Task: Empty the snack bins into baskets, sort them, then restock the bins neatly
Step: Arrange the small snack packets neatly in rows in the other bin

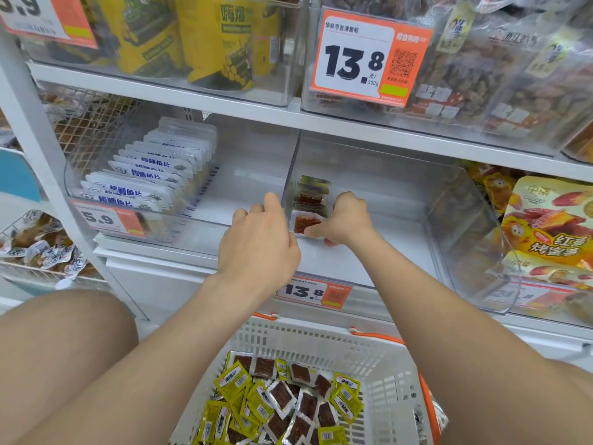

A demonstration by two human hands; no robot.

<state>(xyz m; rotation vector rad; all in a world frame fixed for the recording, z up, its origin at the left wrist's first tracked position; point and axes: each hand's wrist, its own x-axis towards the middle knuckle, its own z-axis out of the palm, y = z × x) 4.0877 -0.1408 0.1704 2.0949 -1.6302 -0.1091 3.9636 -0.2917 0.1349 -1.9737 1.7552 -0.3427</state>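
Observation:
A clear plastic bin (459, 220) on the middle shelf holds a short row of small snack packets (313, 195) standing at its back left. My right hand (348, 220) is in that bin, pinching a clear packet with red-brown filling (305, 223) at the front of the row. My left hand (260, 242) hovers beside the bin's left wall, fingers curled and holding nothing. Below, a white basket (394, 377) with orange handles holds several loose yellow and red-brown packets (282, 399).
The bin to the left (244, 200) holds a row of white fish-slice packets (144, 175). Orange price tags (313, 292) hang on the bin fronts. Sweet-potato snack bags (548, 229) fill the bin on the right. A wire basket of packets (38, 248) sits far left.

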